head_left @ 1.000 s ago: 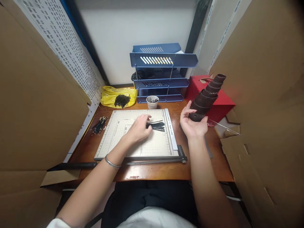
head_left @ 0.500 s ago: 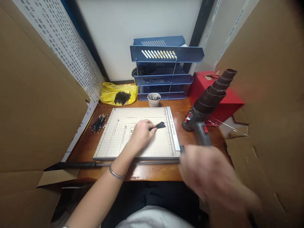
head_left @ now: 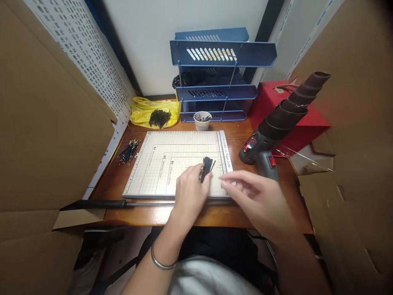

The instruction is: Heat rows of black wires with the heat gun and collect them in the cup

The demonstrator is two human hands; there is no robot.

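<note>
A bundle of thin black wires [head_left: 207,167] is pinched between the fingers and thumb of my left hand [head_left: 190,186]. The strands stand up out of the grip, with one leaning away to the right. My left hand is over the lower right part of a paper cutter [head_left: 147,172] with a printed grid. To the right of the bundle, my right hand [head_left: 253,192] hovers over the cutter's right edge. Its thumb and forefinger point left, slightly apart, and I see nothing between them. The cutter's black-handled arm [head_left: 104,204] lies along the front edge of the board.
At left lies a loose pile of wires [head_left: 129,151]. Behind the board are a yellow bag [head_left: 139,116] with black pieces [head_left: 160,118] on it and a paper cup [head_left: 202,123]. Blue letter trays [head_left: 215,93], a heat gun [head_left: 270,131] and a red box [head_left: 310,119] stand farther back and right.
My left hand has moved closer to me, and the bundle has turned from pointing right to pointing away. My right hand, blurred and closed earlier, has moved up beside it with fingers parted.
</note>
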